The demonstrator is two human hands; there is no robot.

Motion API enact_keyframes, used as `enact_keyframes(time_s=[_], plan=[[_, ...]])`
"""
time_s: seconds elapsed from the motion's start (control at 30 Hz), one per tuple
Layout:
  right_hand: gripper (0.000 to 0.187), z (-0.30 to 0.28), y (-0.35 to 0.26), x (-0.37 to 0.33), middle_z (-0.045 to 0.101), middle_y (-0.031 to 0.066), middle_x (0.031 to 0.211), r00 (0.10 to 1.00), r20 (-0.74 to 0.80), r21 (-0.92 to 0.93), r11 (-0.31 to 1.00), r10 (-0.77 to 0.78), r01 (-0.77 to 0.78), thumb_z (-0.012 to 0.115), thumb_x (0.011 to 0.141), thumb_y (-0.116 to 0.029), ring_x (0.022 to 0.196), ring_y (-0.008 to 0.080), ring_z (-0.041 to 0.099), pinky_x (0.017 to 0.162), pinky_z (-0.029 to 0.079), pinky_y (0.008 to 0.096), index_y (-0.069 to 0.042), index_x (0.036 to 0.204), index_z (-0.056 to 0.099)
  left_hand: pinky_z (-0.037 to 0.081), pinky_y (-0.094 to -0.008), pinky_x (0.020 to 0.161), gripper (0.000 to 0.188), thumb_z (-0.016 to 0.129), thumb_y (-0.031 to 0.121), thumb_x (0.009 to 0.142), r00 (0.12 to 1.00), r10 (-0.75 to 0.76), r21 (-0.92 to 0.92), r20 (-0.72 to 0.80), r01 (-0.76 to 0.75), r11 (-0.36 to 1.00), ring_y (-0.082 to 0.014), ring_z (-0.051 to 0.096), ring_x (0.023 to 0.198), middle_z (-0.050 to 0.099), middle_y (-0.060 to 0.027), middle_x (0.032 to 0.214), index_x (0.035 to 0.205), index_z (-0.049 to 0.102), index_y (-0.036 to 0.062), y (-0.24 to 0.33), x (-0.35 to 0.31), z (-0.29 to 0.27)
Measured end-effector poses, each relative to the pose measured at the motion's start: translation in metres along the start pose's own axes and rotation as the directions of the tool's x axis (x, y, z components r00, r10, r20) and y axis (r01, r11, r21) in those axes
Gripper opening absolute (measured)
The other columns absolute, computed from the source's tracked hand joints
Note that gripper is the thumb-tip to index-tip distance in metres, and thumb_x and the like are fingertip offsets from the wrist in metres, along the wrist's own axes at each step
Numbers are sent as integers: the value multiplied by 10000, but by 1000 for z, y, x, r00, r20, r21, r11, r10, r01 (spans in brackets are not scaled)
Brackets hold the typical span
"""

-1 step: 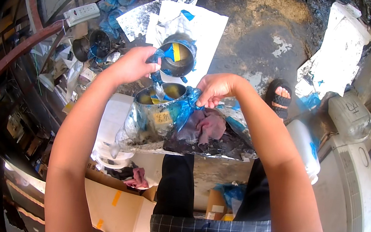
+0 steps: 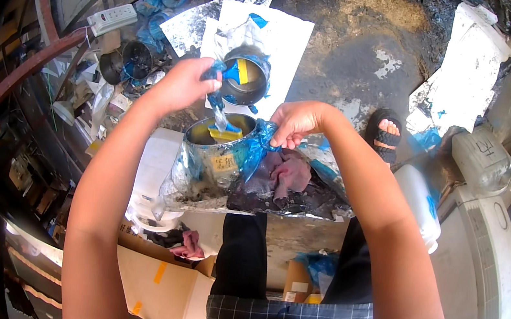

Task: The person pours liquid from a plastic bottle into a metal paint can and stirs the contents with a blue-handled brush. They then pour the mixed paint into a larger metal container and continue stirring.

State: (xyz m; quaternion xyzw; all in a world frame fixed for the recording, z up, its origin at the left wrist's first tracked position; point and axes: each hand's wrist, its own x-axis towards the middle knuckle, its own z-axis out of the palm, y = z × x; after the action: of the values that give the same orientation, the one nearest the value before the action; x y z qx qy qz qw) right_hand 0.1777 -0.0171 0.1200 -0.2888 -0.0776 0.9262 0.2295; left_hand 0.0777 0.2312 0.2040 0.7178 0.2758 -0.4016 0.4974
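My left hand (image 2: 186, 89) is closed around the blue-smeared handle of a brush with a yellow head (image 2: 226, 134). That head is over the mouth of the near metal can (image 2: 196, 139), which is wrapped in clear and blue plastic. At the can's right rim, my right hand (image 2: 294, 124) pinches a bunched piece of blue plastic film (image 2: 262, 135). Just beyond stands a second metal can (image 2: 244, 97), with another blue and yellow brush (image 2: 239, 71) lying across its mouth. How my left fingertips meet this second brush's handle is hard to make out.
A stained reddish cloth (image 2: 289, 174) lies right of the near can. White paper sheets (image 2: 292, 40) lie beneath the far can. A power strip (image 2: 112, 20) and clutter are at left; a white bottle (image 2: 417, 205) and a plastic jug (image 2: 482, 162) at right. Below is a cardboard box (image 2: 165, 287).
My left hand has shifted slightly up and left. The yellow head at the near can has risen and shows more fully. My right hand stays on the plastic film.
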Motion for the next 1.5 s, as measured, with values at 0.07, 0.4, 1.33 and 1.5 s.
enact_keyframes(time_s=[0.07, 0.4, 1.33, 1.5], plan=[[128, 0, -1, -2, 663, 36, 697, 1000, -11, 3, 1000, -1, 1, 754, 783, -120, 582, 98, 616, 519, 483, 220, -38, 818, 661, 453, -234, 619, 90, 604, 77, 899, 998, 19, -105, -67, -26, 994, -56, 511, 699, 558, 32, 831, 980, 570, 59, 4, 2, -5], [121, -10, 7, -2, 668, 25, 701, 999, -43, 51, 999, 14, -12, 758, 780, -115, 590, 95, 629, 524, 492, 212, -49, 812, 662, 450, -227, 632, 95, 605, 121, 891, 996, 2, -51, -94, -7, 999, -61, 500, 696, 564, 24, 849, 960, 576, 63, 17, 4, -42], [169, -11, 4, 1, 669, 64, 729, 999, -20, 72, 997, 35, -33, 774, 757, -125, 607, 121, 623, 530, 481, 232, -33, 812, 643, 460, -274, 648, 97, 632, 90, 861, 993, -51, -62, 103, 57, 996, -102, 535, 683, 588, -30, 783, 933, 592, 38, 5, 2, -6], [174, -8, 4, 1, 672, 58, 727, 1000, -4, 78, 997, 8, -8, 777, 758, -132, 608, 117, 625, 535, 486, 229, -33, 827, 651, 464, -296, 777, 136, 640, 93, 853, 998, 38, 12, -45, -37, 999, -117, 569, 807, 635, -87, 851, 953, 596, 12, 8, 7, -1]])
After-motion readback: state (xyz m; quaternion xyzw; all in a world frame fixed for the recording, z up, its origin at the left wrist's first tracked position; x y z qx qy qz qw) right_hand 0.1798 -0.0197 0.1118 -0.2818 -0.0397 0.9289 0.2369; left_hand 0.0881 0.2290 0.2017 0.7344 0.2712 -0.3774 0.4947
